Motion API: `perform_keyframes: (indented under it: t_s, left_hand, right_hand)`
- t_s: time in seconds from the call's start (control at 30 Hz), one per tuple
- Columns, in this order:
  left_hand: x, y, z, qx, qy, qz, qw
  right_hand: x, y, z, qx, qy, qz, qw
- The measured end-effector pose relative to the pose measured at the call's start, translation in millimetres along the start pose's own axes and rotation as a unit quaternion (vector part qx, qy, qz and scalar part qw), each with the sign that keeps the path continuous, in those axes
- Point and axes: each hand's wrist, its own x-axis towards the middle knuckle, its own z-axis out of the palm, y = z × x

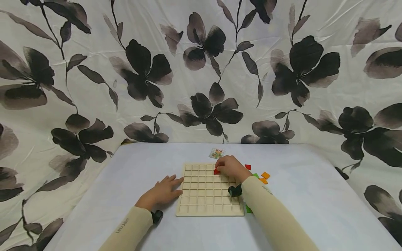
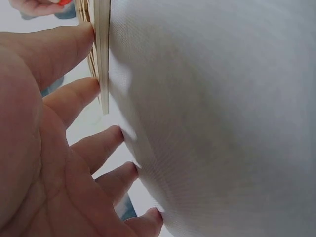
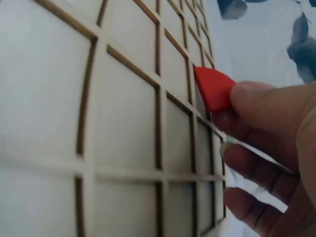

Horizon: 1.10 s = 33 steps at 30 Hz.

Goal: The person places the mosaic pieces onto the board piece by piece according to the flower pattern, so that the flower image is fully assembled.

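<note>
A wooden grid board with raised dividers lies on the white table. Between thumb and fingers my right hand pinches a red quarter-circle tile over the board's far rows. The right wrist view shows the tile tilted, its edge close to the dividers; whether it touches them I cannot tell. My left hand lies at the board's left side with spread fingers. Its thumb and index fingertip rest against the board's edge, while the other fingertips touch the white cloth.
Behind the board lies a small patterned card. To the right are a red tile, orange tiles and a green tile, partly hidden by the right arm. A floral cloth hangs behind the table.
</note>
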Motion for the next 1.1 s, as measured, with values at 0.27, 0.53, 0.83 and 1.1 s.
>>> perform_keyframes:
  t_s: [0.27, 0.53, 0.83, 1.1]
  left_hand:
    - [3.4, 1.7, 1.7, 0.01, 0.001, -0.002, 0.9999]
    - [3.8, 2.5, 0.5, 0.011, 0.0, -0.006, 0.9999]
    - [5.3, -0.1, 2.3, 0.011, 0.001, -0.005, 0.9999]
    - [5.3, -4.5, 4.8, 0.023, -0.001, 0.005, 0.9997]
  right_hand:
    - [1, 2, 7, -0.013, -0.005, 0.016, 1.0]
    - [-1, 4, 6, -0.039, -0.002, -0.001, 0.999]
    - [-16, 34, -25, -0.107, 0.023, 0.039, 0.993]
    - [-30, 67, -50, -0.125, -0.001, 0.147, 0.981]
